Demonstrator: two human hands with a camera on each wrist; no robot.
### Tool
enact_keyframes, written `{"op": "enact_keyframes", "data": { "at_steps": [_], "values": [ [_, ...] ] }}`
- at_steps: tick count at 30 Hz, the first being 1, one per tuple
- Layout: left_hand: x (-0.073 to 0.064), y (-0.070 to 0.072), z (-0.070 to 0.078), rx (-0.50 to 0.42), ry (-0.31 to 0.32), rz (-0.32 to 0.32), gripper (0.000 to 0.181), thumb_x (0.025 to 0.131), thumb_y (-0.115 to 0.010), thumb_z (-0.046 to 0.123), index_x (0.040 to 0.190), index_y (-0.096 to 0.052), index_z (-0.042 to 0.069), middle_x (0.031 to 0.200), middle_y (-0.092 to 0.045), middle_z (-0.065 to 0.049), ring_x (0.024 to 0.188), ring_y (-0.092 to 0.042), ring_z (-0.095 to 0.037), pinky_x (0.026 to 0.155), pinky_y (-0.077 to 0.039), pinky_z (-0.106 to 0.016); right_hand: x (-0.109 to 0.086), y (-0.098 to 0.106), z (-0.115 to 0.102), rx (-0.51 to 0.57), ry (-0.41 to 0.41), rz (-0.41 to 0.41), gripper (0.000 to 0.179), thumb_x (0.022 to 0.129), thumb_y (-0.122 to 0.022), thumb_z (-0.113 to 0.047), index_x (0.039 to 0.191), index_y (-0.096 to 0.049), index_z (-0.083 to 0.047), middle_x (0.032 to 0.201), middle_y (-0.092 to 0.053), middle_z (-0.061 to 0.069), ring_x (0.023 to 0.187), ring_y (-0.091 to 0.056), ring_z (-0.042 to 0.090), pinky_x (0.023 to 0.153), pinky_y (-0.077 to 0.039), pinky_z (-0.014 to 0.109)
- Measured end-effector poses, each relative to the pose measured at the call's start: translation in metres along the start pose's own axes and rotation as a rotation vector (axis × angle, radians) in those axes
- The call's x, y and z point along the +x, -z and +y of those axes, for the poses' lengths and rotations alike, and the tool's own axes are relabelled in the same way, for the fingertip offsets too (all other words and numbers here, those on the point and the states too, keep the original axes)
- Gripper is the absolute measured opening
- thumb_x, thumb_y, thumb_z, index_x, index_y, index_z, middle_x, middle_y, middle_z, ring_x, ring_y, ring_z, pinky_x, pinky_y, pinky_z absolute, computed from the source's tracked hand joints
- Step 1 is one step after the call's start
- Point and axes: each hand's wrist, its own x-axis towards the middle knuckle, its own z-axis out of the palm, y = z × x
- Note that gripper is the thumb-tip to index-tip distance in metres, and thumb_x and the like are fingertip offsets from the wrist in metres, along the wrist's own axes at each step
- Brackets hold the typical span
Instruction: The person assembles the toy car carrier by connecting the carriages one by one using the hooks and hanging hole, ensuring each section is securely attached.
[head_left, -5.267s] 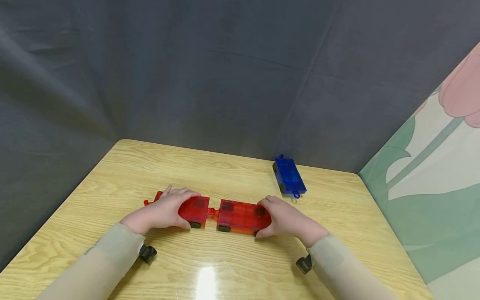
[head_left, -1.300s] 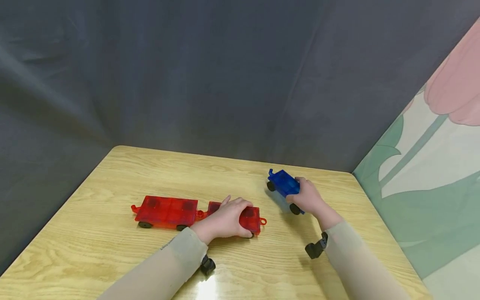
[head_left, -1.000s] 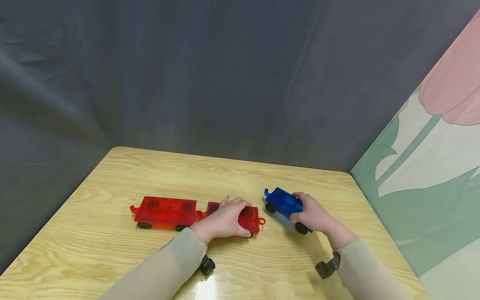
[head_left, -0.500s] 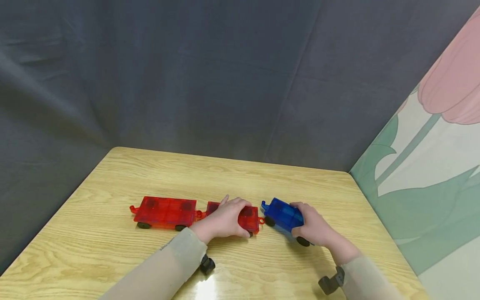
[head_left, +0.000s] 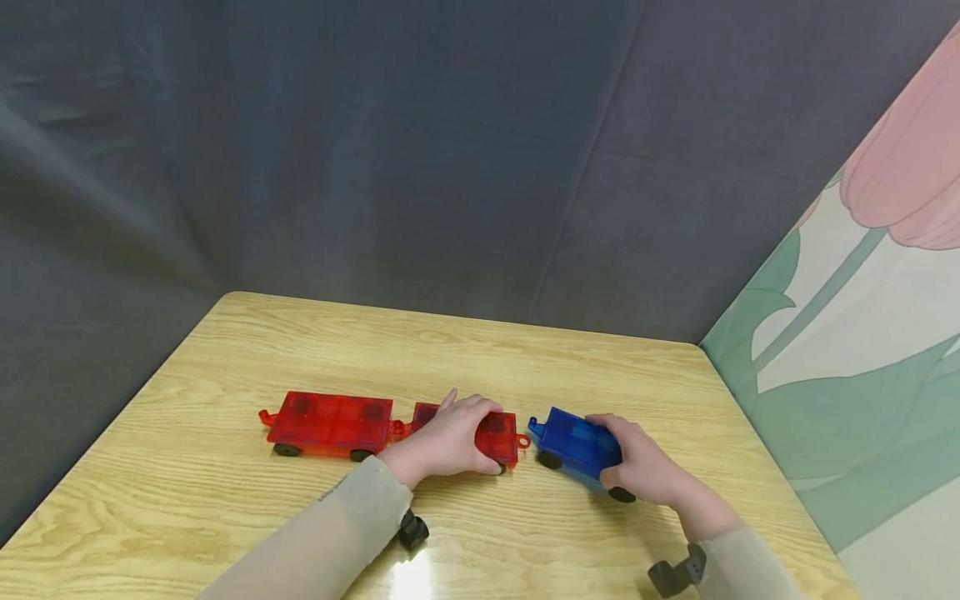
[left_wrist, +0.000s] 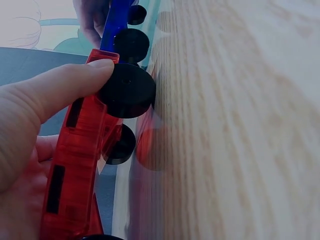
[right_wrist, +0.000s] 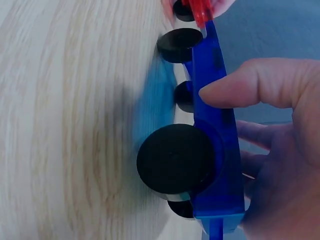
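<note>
Two translucent red toy train cars on black wheels stand in a row. The left red car (head_left: 330, 423) is coupled to the right red car (head_left: 498, 435), which my left hand (head_left: 448, 442) grips across its top, thumb on the near side by a wheel. A red ring (head_left: 523, 442) juts from that car's right end. My right hand (head_left: 647, 468) holds a blue toy train car (head_left: 573, 442) by its right part, angled down to the right. Its hook (head_left: 535, 426) faces the ring, close above and beside it. In the right wrist view, my thumb (right_wrist: 235, 87) presses the blue car's side.
The wooden table (head_left: 360, 333) has its back edge against a dark curtain (head_left: 420, 167). A tulip-patterned cloth (head_left: 840, 400) hangs along the right side. Black wrist cameras jut below both sleeves, the right one (head_left: 675, 575) low over the table.
My left hand has moved from the left red car to the right one. My right hand has let go of that car, taken the blue car from the back and brought it forward beside the ring.
</note>
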Motion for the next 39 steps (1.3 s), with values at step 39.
{"op": "enact_keyframes", "data": {
  "at_steps": [39],
  "values": [
    [0.0001,0.0008,0.0003,-0.012,0.024,0.006,0.077,0.074,-0.087,0.037,0.139,-0.052,0.015,0.135,-0.054,0.001,0.128,-0.048,-0.017,0.118,-0.002,-0.050,0.0060,0.0016,0.0060,-0.028,0.123,-0.079,0.085,0.064,-0.071,0.009,0.144,-0.047,-0.008,0.140,-0.048,0.017,0.120,-0.043,0.037,0.094,-0.041,0.056]
  ]
}}
